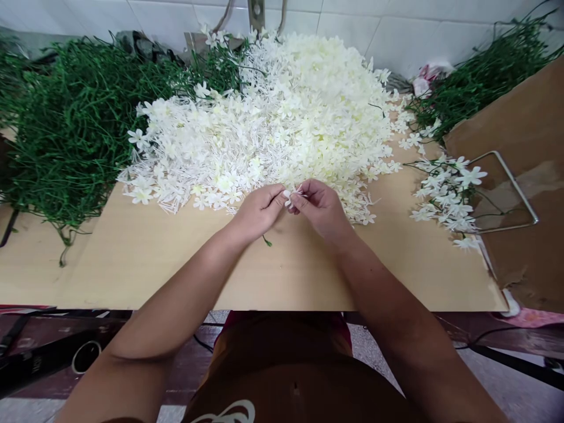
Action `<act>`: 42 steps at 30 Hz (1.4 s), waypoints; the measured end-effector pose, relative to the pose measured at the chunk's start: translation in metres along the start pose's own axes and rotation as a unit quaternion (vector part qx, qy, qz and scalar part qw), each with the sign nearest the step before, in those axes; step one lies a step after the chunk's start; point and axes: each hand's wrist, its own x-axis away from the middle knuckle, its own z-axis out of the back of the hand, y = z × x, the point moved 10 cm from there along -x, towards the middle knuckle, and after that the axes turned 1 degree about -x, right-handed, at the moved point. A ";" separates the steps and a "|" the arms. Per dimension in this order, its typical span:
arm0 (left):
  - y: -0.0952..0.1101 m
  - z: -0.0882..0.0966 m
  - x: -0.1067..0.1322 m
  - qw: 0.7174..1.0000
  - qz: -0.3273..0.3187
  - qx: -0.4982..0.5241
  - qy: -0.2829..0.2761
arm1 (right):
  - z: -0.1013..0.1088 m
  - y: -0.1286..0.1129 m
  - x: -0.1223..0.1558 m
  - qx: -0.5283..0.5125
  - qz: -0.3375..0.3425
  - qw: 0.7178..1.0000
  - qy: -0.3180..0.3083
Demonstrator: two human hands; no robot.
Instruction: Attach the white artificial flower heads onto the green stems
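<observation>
My left hand point(263, 210) and my right hand point(324, 210) meet over the table, just in front of a large heap of white artificial flowers point(282, 129). Both are closed in a pinch. Between their fingertips is a small white artificial flower point(287, 197). Thin white stems stick up from the fingers of my right hand. Below my left hand a short green stem tip point(267, 241) shows; whether my left hand holds that stem is hidden.
Green plastic stems point(74, 123) are piled at the left, and more green stems point(484, 79) lie at the back right. A bunch of white flowers on stems point(449, 197) rests by a bent metal wire frame point(515, 182) and a cardboard box point(520, 247). Behind is a tiled wall point(348, 29).
</observation>
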 end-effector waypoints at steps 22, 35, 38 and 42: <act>-0.004 0.125 0.020 0.915 -0.067 0.269 0.293 | -0.080 0.006 0.026 0.530 0.144 0.822 -0.154; -0.020 0.022 0.009 0.992 0.072 -0.096 -0.029 | 0.033 -0.025 0.002 0.304 0.119 0.938 0.115; -0.019 0.030 0.004 0.977 0.074 -0.186 0.071 | 0.031 -0.024 0.004 0.279 0.124 0.946 0.111; -0.021 0.018 -0.001 0.955 0.114 -0.265 0.072 | 0.016 -0.028 0.007 0.311 0.146 0.935 0.087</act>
